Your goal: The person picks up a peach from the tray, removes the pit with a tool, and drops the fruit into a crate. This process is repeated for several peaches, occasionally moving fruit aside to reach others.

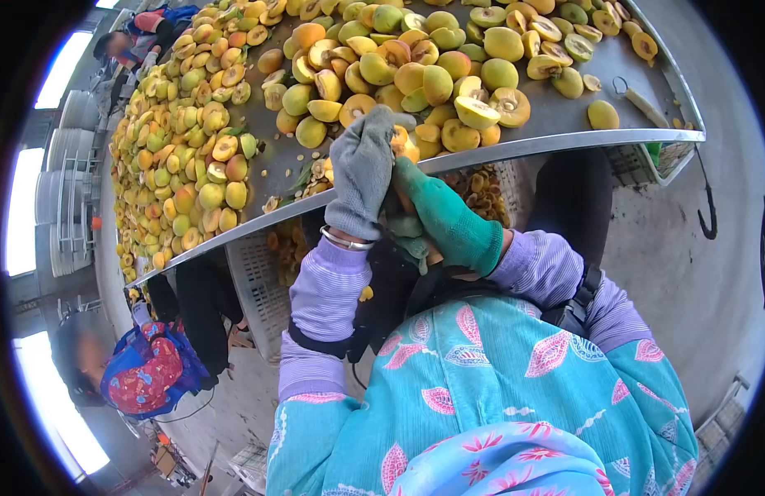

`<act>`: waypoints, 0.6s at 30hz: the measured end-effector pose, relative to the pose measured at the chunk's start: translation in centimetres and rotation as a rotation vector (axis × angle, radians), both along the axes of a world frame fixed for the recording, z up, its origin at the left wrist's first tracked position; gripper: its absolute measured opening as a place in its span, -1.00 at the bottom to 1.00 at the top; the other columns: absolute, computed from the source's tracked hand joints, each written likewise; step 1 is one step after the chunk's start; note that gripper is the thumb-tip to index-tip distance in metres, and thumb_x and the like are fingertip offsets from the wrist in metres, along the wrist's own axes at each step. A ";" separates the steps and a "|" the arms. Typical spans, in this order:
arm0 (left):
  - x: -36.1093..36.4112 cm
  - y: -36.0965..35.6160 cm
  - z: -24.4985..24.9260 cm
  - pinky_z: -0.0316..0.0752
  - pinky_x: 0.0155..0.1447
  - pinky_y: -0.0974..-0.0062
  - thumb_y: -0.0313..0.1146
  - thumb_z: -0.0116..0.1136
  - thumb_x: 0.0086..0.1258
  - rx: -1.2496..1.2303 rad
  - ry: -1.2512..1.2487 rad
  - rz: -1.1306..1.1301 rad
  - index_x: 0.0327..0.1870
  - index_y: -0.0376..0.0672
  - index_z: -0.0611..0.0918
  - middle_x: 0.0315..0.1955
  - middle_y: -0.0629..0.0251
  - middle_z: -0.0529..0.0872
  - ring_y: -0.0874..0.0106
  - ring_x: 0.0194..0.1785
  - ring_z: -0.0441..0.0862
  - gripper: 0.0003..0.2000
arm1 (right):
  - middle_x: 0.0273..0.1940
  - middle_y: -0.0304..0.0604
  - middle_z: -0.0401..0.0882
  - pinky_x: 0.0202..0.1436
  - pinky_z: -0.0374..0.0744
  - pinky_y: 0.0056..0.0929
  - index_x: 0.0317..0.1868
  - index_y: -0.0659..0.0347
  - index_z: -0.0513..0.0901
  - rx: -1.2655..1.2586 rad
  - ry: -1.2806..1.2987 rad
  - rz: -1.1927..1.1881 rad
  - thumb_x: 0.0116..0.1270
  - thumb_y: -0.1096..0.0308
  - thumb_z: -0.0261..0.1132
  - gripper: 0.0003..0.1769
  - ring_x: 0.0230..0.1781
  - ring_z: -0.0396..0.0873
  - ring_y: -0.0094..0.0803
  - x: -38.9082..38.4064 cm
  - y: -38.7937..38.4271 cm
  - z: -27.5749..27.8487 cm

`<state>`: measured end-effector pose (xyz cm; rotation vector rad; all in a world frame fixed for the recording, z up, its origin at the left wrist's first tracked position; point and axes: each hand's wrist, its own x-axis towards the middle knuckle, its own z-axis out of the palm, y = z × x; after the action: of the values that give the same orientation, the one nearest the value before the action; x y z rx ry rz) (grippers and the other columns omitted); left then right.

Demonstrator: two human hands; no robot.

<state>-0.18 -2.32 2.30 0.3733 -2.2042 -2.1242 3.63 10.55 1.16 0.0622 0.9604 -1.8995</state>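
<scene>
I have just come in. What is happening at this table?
The person's grey-gloved left hand has a yellow fruit in its grip at the table's near edge. The green-gloved right hand curls around a brown handle, mostly hidden. Whole and cut fruits lie heaped on the table; two other people are at the left.

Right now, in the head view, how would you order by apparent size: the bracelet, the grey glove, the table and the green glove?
1. Table
2. Green glove and grey glove: too alike to rank, both partly hidden
3. Bracelet
</scene>
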 end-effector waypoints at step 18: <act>9.4 -11.9 2.2 0.58 -0.07 0.34 -0.11 0.17 0.39 -1.002 -0.099 0.393 -0.18 -0.24 0.75 -0.27 -0.01 0.76 0.21 -0.18 0.72 -0.67 | -0.63 -0.47 0.31 -0.63 0.35 -0.54 -0.22 0.05 0.52 -0.307 -0.751 0.059 0.55 -0.29 -0.05 -0.44 -0.75 0.31 -0.59 2.1 3.2 -7.7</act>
<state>9.24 -14.18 4.51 0.7251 -2.6023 -0.6749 5.70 13.77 -6.57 0.5176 0.1597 -1.7323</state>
